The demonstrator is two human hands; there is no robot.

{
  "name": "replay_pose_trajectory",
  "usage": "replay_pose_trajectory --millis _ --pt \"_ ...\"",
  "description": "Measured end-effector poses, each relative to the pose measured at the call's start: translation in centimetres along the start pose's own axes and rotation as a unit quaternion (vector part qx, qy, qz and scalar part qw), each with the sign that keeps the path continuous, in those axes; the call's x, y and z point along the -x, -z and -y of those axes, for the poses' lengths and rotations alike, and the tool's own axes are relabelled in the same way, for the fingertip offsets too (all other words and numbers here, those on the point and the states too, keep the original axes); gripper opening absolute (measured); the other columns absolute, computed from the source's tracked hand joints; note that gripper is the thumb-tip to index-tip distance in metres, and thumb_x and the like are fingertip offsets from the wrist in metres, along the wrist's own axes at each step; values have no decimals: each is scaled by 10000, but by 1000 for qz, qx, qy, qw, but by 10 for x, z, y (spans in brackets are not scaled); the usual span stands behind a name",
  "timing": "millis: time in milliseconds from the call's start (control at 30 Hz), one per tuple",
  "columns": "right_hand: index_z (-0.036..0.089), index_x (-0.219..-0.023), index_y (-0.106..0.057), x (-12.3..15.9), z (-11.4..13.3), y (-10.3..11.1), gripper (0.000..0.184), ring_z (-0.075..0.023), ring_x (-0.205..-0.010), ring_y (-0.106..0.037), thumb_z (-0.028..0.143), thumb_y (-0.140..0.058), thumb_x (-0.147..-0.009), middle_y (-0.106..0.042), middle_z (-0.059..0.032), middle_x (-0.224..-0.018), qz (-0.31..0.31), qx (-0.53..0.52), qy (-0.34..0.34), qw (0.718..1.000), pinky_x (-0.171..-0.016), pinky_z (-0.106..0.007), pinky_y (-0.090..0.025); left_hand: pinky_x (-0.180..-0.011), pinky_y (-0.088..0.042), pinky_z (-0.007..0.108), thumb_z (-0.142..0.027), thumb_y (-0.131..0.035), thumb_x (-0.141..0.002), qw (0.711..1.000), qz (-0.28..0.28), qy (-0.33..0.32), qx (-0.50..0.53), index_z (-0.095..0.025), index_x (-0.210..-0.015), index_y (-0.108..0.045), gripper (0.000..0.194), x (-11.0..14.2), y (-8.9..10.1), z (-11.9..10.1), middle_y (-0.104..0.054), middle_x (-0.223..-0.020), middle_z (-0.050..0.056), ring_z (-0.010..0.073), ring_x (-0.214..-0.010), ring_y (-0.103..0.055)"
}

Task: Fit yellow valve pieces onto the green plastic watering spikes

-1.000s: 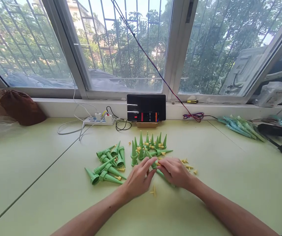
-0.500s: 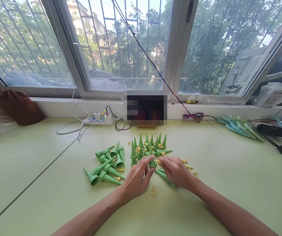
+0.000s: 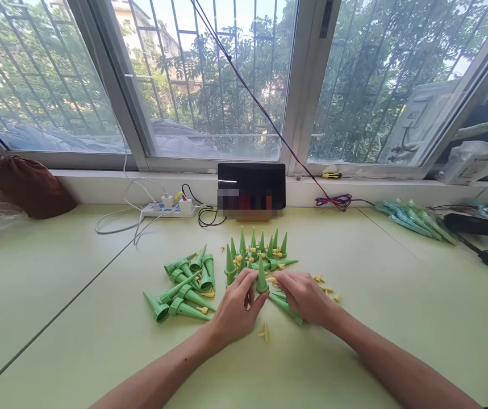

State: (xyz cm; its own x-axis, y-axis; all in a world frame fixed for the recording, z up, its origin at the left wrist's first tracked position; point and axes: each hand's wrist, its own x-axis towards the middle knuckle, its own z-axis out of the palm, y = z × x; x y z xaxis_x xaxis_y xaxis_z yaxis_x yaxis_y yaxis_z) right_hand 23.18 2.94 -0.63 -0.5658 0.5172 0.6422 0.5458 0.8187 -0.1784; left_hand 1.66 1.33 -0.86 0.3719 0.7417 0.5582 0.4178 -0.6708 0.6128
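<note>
In the middle of the head view, my left hand [image 3: 236, 307] pinches a green plastic watering spike [image 3: 262, 277] by its wide collar, with the tip pointing up. My right hand [image 3: 305, 296] is closed on a small yellow valve [image 3: 271, 280], whose end is close against the spike's side; I cannot tell whether it is inserted. Loose green spikes [image 3: 285, 309] lie under my right hand. A yellow T-shaped valve [image 3: 266, 333] rests on the table in front of my hands. Behind them, several green spikes [image 3: 229, 262] stand upright, yellow valves among them.
A pile of green spikes [image 3: 188, 292] lies left of my hands; yellow valves [image 3: 325, 288] are scattered right. At the back are a power strip [image 3: 171, 211], a dark screen [image 3: 251, 184] and coiled wires [image 3: 333, 201]. Bagged pieces [image 3: 414, 220] lie far right.
My left fingers have shifted slightly on the green spike, so more of its cone shows. The right hand with the yellow valve has barely moved.
</note>
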Motion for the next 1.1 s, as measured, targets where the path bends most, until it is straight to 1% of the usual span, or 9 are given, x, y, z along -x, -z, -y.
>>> replay_pose_trajectory --millis 100,200,300,400,600,733,867,967,1100 --pt "208 -899 -462 0 1 1 193 -149 -576 -407 95 -346 -1003 -544 4 -686 2 -4 -1 1000 -567 -254 -258 -546 -464 211 -239 -616 -912 1000 -2 7 -12 -191 -1008 -532 136 1 0 1 -559 -818 -3 104 -592 -526" --pt "220 -821 -414 -1 2 1 227 -141 -558 -350 111 -340 -1006 -491 21 -652 1 -12 -4 1000 -556 -256 -234 -544 -442 218 -264 -635 -906 999 10 24 -20 -182 -1062 -547 197 4 0 4 -547 -679 -43 114 -559 -514" --pt "230 -766 -359 -1 3 1 262 -135 -543 -284 129 -339 -1008 -425 39 -620 5 -17 -7 1000 -538 -259 -209 -548 -434 223 -270 -620 -916 999 21 31 -21 -168 -1128 -551 245 6 0 6 -568 -673 -40 115 -555 -516" --pt "233 -739 -328 -1 4 1 286 -130 -537 -240 144 -343 -1010 -376 50 -603 8 -14 -14 1000 -533 -259 -196 -554 -435 226 -279 -612 -921 999 23 23 -28 -166 -1120 -551 237 6 1 6 -573 -696 -30 115 -568 -515" --pt "231 -711 -328 -1 4 1 321 -124 -522 -241 164 -330 -1024 -365 50 -587 3 -8 -2 1000 -530 -264 -194 -557 -440 225 -266 -593 -929 999 24 14 -27 -188 -1094 -539 190 5 3 6 -571 -736 -21 116 -584 -518" --pt "219 -721 -408 -3 5 0 340 -131 -528 -322 204 -335 -1053 -443 30 -596 -12 8 -3 1000 -536 -271 -226 -548 -435 222 -261 -605 -921 999 20 17 -34 -193 -1027 -544 140 4 2 7 -576 -731 -21 113 -568 -515" --pt "191 -935 -549 -4 8 1 222 -151 -632 -511 198 -366 -1060 -599 -27 -735 -43 4 -13 999 -574 -255 -331 -553 -439 225 -265 -605 -927 998 12 13 -53 -195 -1046 -535 155 4 1 6 -594 -769 -15 107 -562 -526" --pt "195 -1067 -560 -3 9 2 165 -163 -698 -578 172 -398 -1047 -642 -52 -819 -55 -7 -12 998 -613 -254 -403 -536 -429 223 -266 -586 -940 998 5 17 -56 -198 -1076 -528 163 4 1 2 -600 -786 -10 109 -566 -536" --pt "202 -1128 -551 -3 10 4 177 -171 -762 -620 137 -420 -1030 -670 -69 -906 -53 -20 1 998 -648 -260 -461 -513 -413 218 -269 -584 -939 998 -12 22 -55 -194 -1067 -520 162 3 1 0 -589 -748 -20 108 -546 -529"
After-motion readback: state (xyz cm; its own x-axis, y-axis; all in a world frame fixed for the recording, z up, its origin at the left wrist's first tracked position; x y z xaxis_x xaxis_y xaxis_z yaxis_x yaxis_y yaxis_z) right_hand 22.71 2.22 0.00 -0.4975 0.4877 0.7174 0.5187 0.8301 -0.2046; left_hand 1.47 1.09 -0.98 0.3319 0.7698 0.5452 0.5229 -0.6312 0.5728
